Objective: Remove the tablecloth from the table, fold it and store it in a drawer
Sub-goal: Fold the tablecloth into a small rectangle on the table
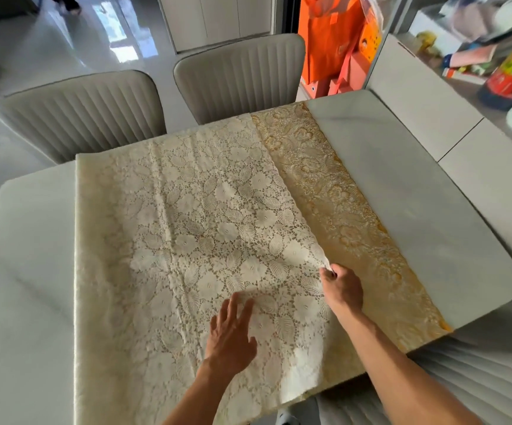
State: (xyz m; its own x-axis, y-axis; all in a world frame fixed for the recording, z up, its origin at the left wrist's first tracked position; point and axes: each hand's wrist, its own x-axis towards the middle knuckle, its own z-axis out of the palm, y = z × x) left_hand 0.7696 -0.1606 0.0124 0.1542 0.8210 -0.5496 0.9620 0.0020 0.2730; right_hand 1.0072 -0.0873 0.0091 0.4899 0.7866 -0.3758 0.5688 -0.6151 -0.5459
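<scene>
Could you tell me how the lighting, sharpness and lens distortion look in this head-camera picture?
Head view: daylight glares off the floor at top left; the table edges bow from the wide-angle lens; the shelf items at top right are smeared; the tablecloth lace is crisp in soft, even light, with faint shadows under the left hand and right hand.

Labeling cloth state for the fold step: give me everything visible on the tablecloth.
The tablecloth is cream floral lace, partly folded over itself on the white table. A yellower strip shows along its right side. It lies mostly flat with soft creases, its near edge hanging off the table. The right hand pinches the folded layer's edge; the left hand lies open on it.
</scene>
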